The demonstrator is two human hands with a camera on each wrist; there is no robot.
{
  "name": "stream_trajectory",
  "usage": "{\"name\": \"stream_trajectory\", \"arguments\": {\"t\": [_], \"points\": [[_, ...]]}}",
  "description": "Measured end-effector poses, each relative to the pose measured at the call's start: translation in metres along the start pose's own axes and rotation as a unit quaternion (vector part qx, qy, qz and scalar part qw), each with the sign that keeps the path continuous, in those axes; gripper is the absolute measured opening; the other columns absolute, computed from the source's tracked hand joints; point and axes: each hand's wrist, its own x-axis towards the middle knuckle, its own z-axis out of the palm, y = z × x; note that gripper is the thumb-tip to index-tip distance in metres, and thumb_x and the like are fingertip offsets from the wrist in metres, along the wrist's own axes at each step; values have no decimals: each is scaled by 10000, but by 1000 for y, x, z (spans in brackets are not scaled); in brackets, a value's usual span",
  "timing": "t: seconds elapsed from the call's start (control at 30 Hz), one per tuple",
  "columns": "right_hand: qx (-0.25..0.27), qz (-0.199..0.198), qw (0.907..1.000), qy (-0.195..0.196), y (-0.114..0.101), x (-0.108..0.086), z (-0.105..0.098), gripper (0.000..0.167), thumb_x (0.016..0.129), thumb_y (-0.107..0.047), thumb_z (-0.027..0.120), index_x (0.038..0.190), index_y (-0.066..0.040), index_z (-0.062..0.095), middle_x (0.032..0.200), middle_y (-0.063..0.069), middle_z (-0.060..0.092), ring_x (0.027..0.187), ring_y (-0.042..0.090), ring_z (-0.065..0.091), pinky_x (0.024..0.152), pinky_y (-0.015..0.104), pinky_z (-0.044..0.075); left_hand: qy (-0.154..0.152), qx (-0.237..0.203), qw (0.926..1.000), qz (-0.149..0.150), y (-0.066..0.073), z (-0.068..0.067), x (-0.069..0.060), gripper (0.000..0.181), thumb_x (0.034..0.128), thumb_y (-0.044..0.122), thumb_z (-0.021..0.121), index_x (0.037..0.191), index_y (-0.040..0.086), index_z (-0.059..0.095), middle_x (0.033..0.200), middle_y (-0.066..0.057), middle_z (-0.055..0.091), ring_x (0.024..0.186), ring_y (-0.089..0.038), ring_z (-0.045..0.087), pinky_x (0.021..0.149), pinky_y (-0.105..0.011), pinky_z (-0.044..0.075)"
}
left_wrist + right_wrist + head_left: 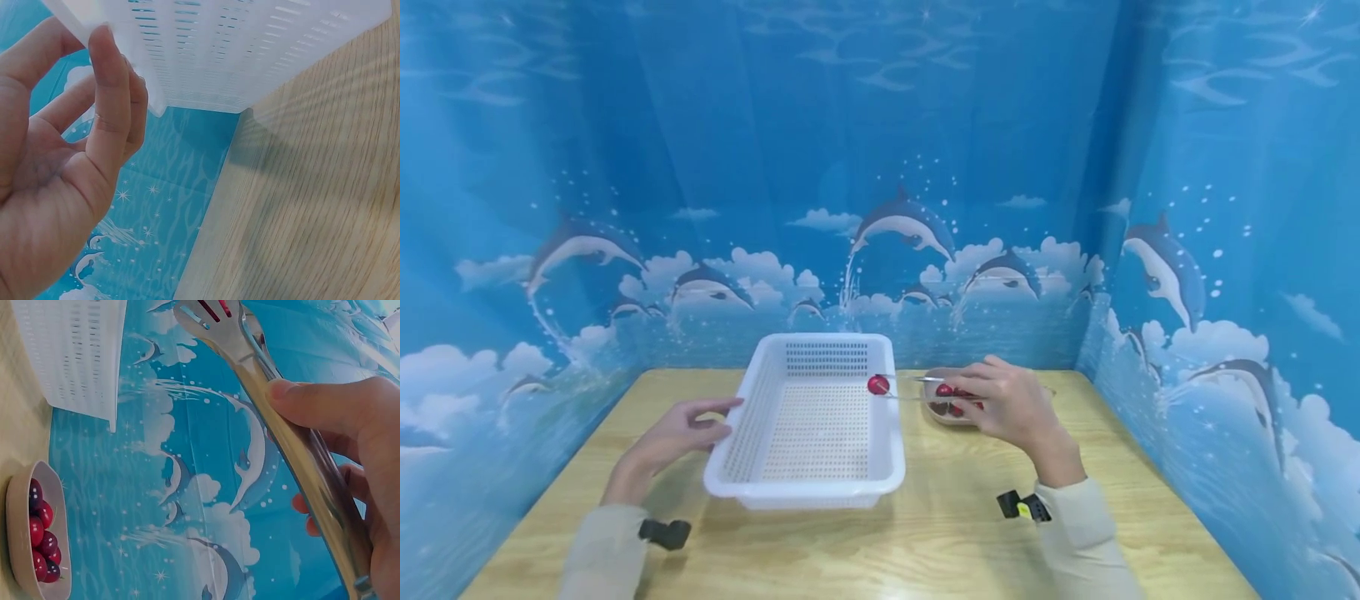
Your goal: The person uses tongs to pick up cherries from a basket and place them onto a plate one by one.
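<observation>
My left hand [681, 433] pinches the left rim of a white perforated plastic basket [805, 488]; the left wrist view shows the thumb and fingers at that rim. My right hand [1011, 404] grips metal tongs [281, 434], which point left. Between the tong tips is a red cherry [878, 385], held over the basket's right rim. Only a sliver of red shows through the slotted tong head in the right wrist view. Below the right hand stands a small beige bowl [17, 531] with several dark red cherries [37, 531], partly hidden by the hand in the head view.
A light wood-grain table [940, 533] carries the basket and bowl. Blue curtains [775, 150] printed with dolphins enclose its back and sides. The basket's visible floor [816, 433] is bare mesh.
</observation>
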Motion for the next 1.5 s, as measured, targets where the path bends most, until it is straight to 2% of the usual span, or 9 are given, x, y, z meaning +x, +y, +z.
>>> {"name": "stream_trajectory", "arguments": {"t": [0.27,0.57,0.93,1.27,1.43,1.5], "points": [[-5,232,9997,99,11,-7,-7,308,738,-128,906,1037,-134,833,917,15,801,689,124,575,488,189,442,17,-21,10000,-41,1,2,1,576,1025,149,626,1537,-21,425,1382,-340,577,1044,-152,752,898,-359,634],[-216,727,9971,46,32,-25,-8,282,769,-119,874,1045,-159,831,922,39,800,704,162,633,453,213,418,4,-19,9999,-100,2,1,0,576,1029,160,623,1540,-16,422,1381,-342,558,1048,-159,750,903,-364,632],[-474,1417,9874,-515,49,-44,0,297,795,-164,882,1087,-177,827,938,58,798,696,200,642,444,193,349,24,-43,9999,-146,4,1,-2,599,1023,160,633,1547,-20,404,1419,-344,569,1054,-143,749,899,-365,632],[-572,2228,9663,-1154,67,-65,11,315,827,-218,864,1135,-177,812,1034,98,796,732,240,659,430,227,328,25,-64,9999,-103,2,1,0,588,1023,151,630,1543,-19,414,1404,-342,580,1045,-160,753,894,-372,635],[-516,2369,9606,-1362,76,-74,18,305,832,-232,855,1126,-165,813,1088,117,794,746,269,683,420,241,322,39,-15,10000,-72,1,1,0,592,1017,148,637,1540,-21,415,1406,-357,566,1038,-151,752,898,-366,634],[-489,2376,9603,-1381,79,-78,22,303,825,-225,858,1117,-157,815,1074,116,796,760,275,698,437,259,364,39,0,10000,-59,1,1,0,590,1019,144,633,1539,-25,413,1412,-367,554,1037,-145,751,900,-363,633]]}}
